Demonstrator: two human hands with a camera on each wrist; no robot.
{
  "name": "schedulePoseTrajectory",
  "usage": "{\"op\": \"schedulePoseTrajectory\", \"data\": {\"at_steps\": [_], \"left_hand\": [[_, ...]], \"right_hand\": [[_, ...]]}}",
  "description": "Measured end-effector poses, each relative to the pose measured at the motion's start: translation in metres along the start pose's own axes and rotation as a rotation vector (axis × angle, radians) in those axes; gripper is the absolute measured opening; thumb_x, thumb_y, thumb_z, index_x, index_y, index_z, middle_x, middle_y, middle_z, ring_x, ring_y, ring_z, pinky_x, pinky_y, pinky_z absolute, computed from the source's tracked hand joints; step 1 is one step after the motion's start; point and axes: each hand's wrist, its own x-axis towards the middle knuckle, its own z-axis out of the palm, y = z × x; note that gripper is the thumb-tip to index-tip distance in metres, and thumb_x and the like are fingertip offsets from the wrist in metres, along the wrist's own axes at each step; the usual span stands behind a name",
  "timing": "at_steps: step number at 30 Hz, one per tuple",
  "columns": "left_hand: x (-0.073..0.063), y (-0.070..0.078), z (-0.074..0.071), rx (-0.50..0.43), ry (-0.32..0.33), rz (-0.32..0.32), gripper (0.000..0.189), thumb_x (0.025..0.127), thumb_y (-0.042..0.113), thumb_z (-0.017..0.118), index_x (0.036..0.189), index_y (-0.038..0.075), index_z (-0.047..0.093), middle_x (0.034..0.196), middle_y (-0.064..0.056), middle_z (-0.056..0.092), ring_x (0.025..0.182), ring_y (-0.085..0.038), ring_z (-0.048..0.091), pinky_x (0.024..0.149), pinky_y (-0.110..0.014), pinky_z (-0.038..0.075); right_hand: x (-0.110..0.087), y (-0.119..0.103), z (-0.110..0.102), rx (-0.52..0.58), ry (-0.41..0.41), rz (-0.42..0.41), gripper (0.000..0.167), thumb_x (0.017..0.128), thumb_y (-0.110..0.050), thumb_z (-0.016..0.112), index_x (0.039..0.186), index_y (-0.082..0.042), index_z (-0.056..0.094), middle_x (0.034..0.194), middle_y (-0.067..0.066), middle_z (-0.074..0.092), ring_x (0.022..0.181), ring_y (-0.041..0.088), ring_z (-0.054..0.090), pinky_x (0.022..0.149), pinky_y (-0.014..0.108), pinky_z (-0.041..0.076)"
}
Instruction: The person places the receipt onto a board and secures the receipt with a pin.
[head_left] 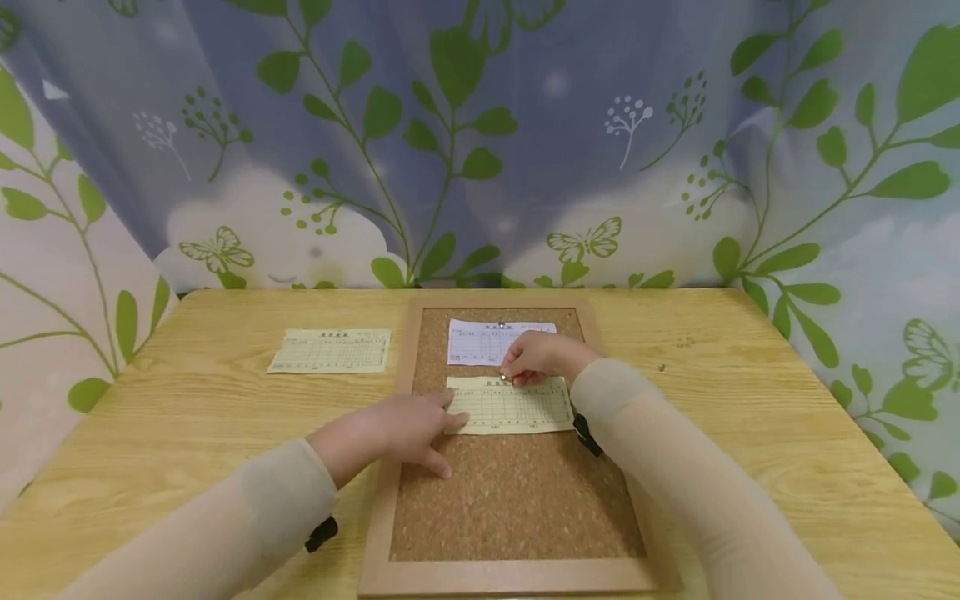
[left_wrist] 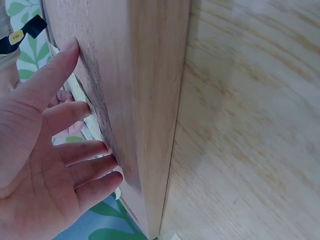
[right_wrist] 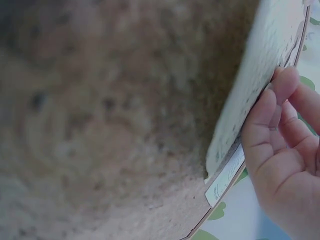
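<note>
head view: right hand [head_left: 538, 356] pinches pin [head_left: 503, 377] atop yellow slip [head_left: 510, 408]; left hand [head_left: 408, 427], fingers spread, touches its left edge. likely pinning; next calls for firm push.

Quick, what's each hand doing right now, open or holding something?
Left hand: open, touching the yellow form on the corkboard.
Right hand: pinching a silver pushpin at that form's top edge.

Corkboard [head_left: 517, 508], yellow slip [head_left: 330, 351] on table [head_left: 180, 417]
</note>
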Motion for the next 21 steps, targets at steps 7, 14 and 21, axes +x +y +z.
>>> {"op": "schedulePoseTrajectory", "data": {"at_steps": [7, 14, 21], "left_hand": [[-0.0018, -0.0003, -0.0005, 0.001, 0.005, -0.003, 0.073, 0.078, 0.047, 0.069, 0.140, 0.014, 0.045, 0.147, -0.023, 0.028, 0.129, -0.034, 0.037, 0.102, -0.043, 0.035], [-0.0033, 0.0008, -0.0004, -0.005, 0.014, 0.011, 0.073, 0.078, 0.047, 0.069, 0.139, 0.014, 0.047, 0.147, -0.024, 0.028, 0.129, -0.035, 0.037, 0.102, -0.043, 0.035], [-0.0023, 0.0006, -0.0004, 0.008, 0.009, -0.001, 0.074, 0.078, 0.048, 0.069, 0.139, 0.014, 0.046, 0.147, -0.023, 0.028, 0.130, -0.034, 0.036, 0.102, -0.042, 0.035]], "right_hand": [[0.0017, -0.0018, 0.0011, -0.017, 0.006, 0.002, 0.013, 0.094, -0.007, 0.054, 0.094, 0.001, 0.064, 0.070, 0.003, 0.058, 0.063, 0.009, 0.053, 0.061, 0.021, 0.046], [0.0018, 0.0001, 0.0015, -0.027, 0.004, 0.020, 0.013, 0.094, -0.008, 0.054, 0.093, 0.001, 0.063, 0.071, 0.003, 0.059, 0.064, 0.010, 0.053, 0.060, 0.021, 0.045], [0.0023, 0.0013, 0.0016, -0.051, 0.009, 0.013, 0.014, 0.094, -0.008, 0.054, 0.090, 0.001, 0.063, 0.070, 0.003, 0.058, 0.063, 0.010, 0.051, 0.059, 0.021, 0.044]]}}
